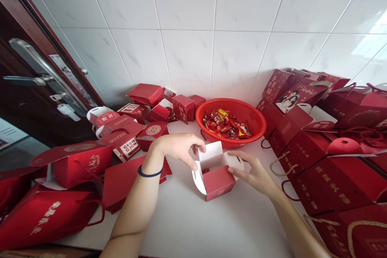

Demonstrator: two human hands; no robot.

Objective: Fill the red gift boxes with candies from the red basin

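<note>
A small red gift box (220, 183) stands with its top open on the white table in front of me. Its white-lined flaps spread outward, and a small dark red item (206, 171) lies inside, partly hidden. At the box's left back corner is my left hand (178, 149), wearing a dark band on the wrist, its thumb at the left flap and bent fingers at the back flap. My right hand (252, 171) grips the right side, thumb on the front edge and index finger by the right flap.
Behind the box, a red plastic basket (256, 115) holds many wrapped sweets (225, 123). Red boxes (146, 93) and bags (45, 215) crowd the left. More red gift boxes (326, 183) with rope handles line the right. A tiled wall (187, 48) rises behind; a dark door (27, 105) stands left.
</note>
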